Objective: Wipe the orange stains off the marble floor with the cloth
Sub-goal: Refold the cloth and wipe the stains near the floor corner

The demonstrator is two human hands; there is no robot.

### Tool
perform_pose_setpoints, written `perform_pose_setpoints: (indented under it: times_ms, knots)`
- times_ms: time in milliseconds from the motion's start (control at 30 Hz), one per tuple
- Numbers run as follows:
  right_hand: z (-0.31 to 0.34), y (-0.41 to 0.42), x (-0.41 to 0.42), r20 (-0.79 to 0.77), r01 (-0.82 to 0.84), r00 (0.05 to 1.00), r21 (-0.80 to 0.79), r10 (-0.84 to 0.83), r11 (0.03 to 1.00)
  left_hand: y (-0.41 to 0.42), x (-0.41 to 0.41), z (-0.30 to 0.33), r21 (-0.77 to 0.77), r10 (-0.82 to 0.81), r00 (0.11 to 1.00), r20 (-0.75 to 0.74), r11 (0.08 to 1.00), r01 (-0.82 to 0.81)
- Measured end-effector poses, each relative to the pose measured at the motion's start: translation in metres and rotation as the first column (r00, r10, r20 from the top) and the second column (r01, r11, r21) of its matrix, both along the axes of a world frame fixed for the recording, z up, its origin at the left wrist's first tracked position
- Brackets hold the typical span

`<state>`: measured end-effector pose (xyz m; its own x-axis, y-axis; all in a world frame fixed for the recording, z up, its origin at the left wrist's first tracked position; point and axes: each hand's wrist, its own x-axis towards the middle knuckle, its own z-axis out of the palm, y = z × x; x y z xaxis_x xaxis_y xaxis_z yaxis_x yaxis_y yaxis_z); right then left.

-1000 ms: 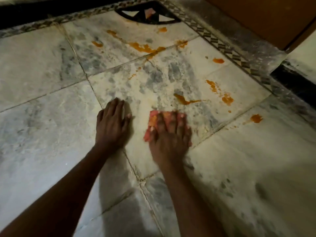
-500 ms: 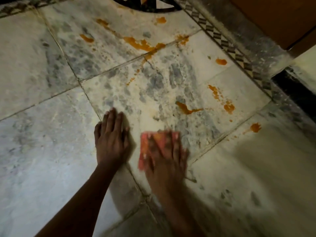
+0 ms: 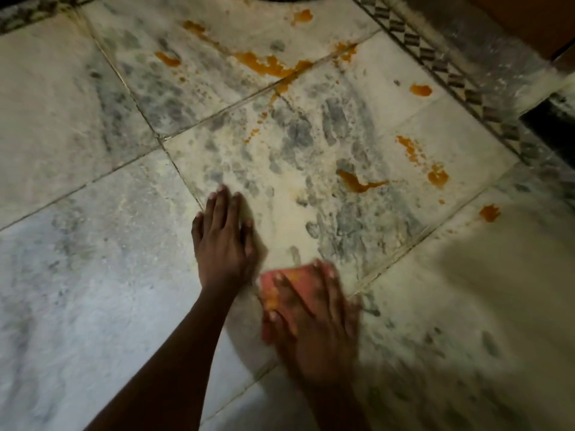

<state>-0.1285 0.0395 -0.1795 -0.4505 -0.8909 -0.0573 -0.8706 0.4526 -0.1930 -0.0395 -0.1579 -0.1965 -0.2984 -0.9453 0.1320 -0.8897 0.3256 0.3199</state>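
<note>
Cloth (image 3: 298, 278) sits under my right hand (image 3: 314, 325), fingers spread flat on it so the whole pad rubs the marble floor (image 3: 77, 275). Left hand (image 3: 224, 241), just beside it, lies flat and holds nothing, probably propping me. Orange stains (image 3: 361, 181) are well beyond my fingertips, so lots left imo.

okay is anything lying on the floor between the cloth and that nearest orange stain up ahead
Nothing visible does. The right hand presses the cloth on the floor, and only bare marble lies between it and the nearest stain. The left hand rests flat off to the side, out of that path.
</note>
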Motion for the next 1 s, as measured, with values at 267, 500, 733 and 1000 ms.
perform_pose_setpoints:
  times_ms: [267, 500, 733, 1000]
  knots:
    - [-0.021, -0.080, -0.100, 0.111, 0.551, 0.831, -0.040, -0.545, 0.833, -0.003, -0.002, -0.003, 0.045, -0.030, 0.999, 0.041, 0.999, 0.028]
    - [-0.001, 0.048, -0.025, 0.038, 0.154, 0.987, 0.040, -0.156, 0.987, -0.060, -0.009, 0.024, 0.117, -0.229, 0.972, -0.054, 0.965, 0.234]
    - [-0.029, -0.091, -0.134, 0.039, 0.601, 0.800, -0.056, -0.599, 0.798, -0.091, -0.017, -0.003, 0.040, -0.299, 0.954, 0.006, 0.954, 0.298]
    - [-0.002, 0.024, -0.111, -0.061, 0.362, 0.930, 0.316, -0.362, 0.877, -0.092, -0.018, 0.010, 0.096, -0.298, 0.954, -0.030, 0.949, 0.299]
